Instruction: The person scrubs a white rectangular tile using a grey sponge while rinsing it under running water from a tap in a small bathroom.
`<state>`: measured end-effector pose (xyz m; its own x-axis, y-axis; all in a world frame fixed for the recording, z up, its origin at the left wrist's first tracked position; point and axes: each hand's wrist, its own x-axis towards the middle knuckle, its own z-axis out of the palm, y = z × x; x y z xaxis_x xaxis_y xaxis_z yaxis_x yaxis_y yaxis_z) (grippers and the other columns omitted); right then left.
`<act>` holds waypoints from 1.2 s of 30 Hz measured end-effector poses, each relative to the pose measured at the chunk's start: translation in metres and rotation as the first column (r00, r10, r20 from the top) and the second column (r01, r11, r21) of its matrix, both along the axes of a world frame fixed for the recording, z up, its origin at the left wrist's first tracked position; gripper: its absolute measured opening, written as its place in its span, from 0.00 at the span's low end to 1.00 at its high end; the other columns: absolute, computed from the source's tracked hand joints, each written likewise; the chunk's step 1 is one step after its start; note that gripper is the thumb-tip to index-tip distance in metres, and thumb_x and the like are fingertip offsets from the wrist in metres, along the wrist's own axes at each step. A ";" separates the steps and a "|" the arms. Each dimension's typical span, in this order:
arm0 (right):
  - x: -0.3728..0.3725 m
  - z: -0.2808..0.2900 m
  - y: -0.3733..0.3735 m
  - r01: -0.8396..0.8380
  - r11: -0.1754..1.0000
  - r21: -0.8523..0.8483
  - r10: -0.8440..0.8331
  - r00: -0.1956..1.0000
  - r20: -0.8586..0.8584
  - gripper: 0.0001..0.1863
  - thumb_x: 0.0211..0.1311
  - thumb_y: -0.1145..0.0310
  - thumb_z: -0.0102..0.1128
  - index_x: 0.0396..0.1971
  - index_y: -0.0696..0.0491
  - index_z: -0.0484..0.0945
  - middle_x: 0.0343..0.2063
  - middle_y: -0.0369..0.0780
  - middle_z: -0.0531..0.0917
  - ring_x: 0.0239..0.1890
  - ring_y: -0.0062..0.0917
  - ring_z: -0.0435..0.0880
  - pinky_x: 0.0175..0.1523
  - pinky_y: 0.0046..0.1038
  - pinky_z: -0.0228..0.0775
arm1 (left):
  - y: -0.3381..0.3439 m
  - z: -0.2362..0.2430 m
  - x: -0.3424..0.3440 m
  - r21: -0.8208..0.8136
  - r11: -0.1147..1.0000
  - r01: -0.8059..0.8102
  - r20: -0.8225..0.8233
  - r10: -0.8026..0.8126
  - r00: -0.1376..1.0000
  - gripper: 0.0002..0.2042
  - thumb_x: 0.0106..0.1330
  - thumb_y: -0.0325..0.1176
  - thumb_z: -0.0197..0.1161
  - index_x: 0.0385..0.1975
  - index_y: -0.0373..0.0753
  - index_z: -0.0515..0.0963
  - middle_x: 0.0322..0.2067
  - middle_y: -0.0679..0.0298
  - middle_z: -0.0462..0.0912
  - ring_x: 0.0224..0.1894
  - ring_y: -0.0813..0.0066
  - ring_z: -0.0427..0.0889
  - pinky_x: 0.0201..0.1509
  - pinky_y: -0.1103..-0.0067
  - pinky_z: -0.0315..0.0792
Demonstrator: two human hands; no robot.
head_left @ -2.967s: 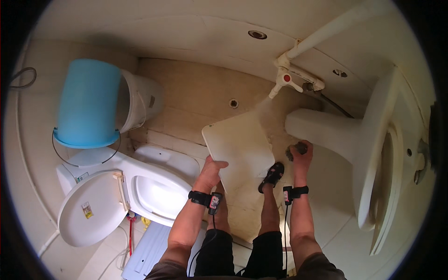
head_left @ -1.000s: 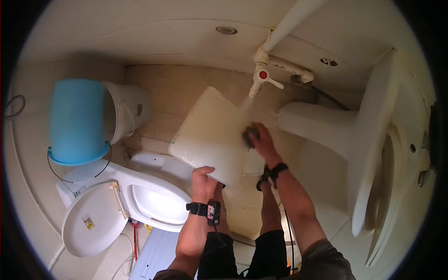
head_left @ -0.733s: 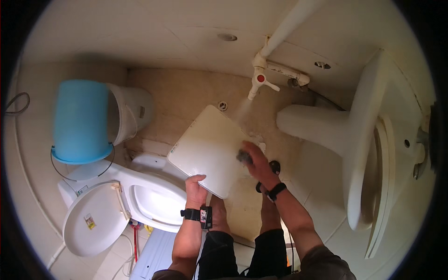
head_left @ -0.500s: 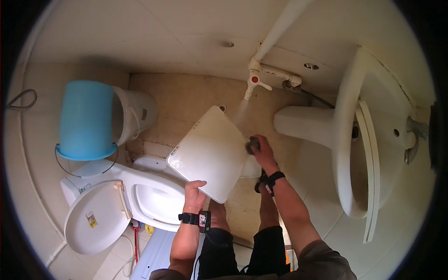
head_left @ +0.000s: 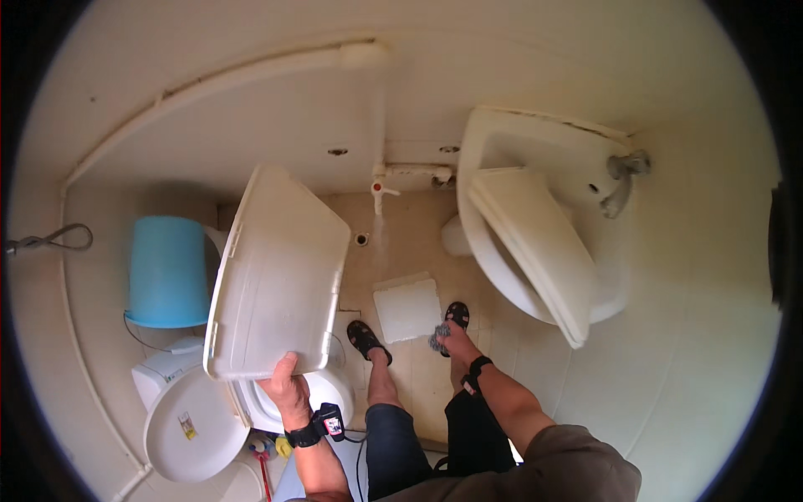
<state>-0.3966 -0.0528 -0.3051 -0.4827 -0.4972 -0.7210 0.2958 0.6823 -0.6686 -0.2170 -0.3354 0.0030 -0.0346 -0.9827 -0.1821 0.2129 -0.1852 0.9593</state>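
Note:
My left hand (head_left: 286, 386) grips the lower edge of a large white plastic panel (head_left: 274, 276), raised and tilted at left over the toilet (head_left: 335, 393). A grey mesh scrubber (head_left: 437, 340) is in my right hand (head_left: 452, 335), held low at right, apart from that panel, above my sandalled foot. Water sprays down from the white wall tap (head_left: 379, 189) with its red-centred handle toward another white flat panel (head_left: 406, 309) on the floor.
A corner washbasin (head_left: 493, 127) at right has a white panel (head_left: 539, 238) resting across it. At left are a blue bucket (head_left: 167, 272) beside a white one and the raised toilet lid (head_left: 192, 435). A floor drain (head_left: 361, 239) lies below the tap. A pipe runs along the wall.
My left hand has lifted the panel leftward, away from the spray. My right hand with the scrubber has left the panel and dropped lower. The view has shifted, showing more wall and washbasin.

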 end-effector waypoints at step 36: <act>-0.016 -0.029 0.019 -0.166 0.972 0.166 0.119 0.959 0.258 0.18 0.53 0.72 0.61 0.45 0.56 0.72 0.37 0.39 0.79 0.36 0.26 0.79 0.37 0.28 0.73 | 0.122 -0.377 0.034 0.729 0.620 0.291 0.240 -0.630 0.739 0.21 0.54 0.30 0.58 0.50 0.32 0.70 0.44 0.60 0.77 0.50 0.72 0.73 0.55 0.80 0.64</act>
<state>-0.4123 -0.0335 -0.3337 -0.2135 -0.3952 -0.8935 0.3252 0.8336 -0.4464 -0.1826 -0.2131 -0.3745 -0.2009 -0.5018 -0.8413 -0.4795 -0.6985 0.5311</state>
